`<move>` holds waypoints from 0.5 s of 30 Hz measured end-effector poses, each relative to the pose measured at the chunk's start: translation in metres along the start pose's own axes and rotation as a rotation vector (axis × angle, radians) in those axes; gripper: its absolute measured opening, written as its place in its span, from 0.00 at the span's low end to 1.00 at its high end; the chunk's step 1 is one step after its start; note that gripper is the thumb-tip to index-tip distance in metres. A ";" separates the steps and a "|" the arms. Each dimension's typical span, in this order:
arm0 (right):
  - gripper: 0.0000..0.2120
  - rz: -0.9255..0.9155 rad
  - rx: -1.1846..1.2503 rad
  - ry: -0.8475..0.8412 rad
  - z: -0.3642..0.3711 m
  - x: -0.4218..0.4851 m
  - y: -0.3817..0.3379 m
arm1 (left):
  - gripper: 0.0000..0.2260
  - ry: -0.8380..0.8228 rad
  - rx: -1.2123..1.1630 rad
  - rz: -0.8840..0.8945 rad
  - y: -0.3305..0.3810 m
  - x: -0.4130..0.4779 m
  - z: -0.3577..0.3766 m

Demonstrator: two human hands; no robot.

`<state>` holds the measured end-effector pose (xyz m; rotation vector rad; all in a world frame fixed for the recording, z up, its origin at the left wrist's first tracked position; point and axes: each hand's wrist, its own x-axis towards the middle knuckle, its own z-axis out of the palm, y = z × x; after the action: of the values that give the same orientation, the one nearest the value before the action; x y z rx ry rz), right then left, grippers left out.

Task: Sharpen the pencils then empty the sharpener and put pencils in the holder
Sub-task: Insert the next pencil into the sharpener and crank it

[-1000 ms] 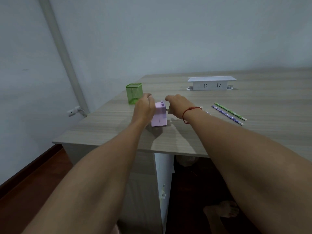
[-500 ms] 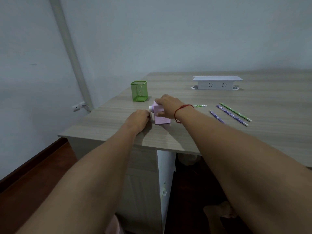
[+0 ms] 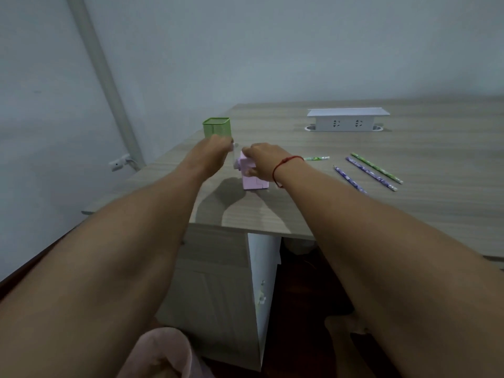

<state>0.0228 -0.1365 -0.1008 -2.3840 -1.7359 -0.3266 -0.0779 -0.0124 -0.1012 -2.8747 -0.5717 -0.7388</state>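
1. We judge this to be the sharpening step. The pink sharpener [image 3: 252, 181] stands on the desk [image 3: 300, 211] towards its near left corner. A green pencil [image 3: 316, 158] pokes out of the sharpener's right side.
2. Our right hand [image 3: 263, 162] wraps over the top of the sharpener, fingers curled down its far side. We should bear down here so the light body neither skids nor tips.
3. Our left hand [image 3: 214, 152] is closed at the crank [image 3: 234, 146] on the sharpener's left side. The white knob shows just past the knuckles. The fingertips are hidden, so we only judge that they pinch it.
4. We should turn in even, full circles and avoid jerking sideways, which would twist the body under the right hand.
5. Two purple pencils [image 3: 371, 173] and another green one [image 3: 377, 169] lie well to the right, probably awaiting their turn. The green holder [image 3: 216, 128] stands just beyond the left hand, and no pencil shows above its rim.
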 end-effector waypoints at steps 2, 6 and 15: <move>0.18 0.020 -0.013 -0.019 -0.001 0.000 0.003 | 0.08 0.021 -0.011 0.001 0.007 -0.005 -0.005; 0.17 0.050 -0.005 -0.042 0.001 -0.002 -0.003 | 0.08 0.072 -0.063 -0.027 0.019 -0.040 -0.002; 0.15 0.037 0.034 -0.053 0.004 0.000 -0.013 | 0.09 -0.005 -0.095 -0.073 0.021 -0.066 -0.012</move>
<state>0.0108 -0.1313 -0.1047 -2.4182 -1.7031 -0.2289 -0.1284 -0.0559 -0.1225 -2.9573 -0.6627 -0.7897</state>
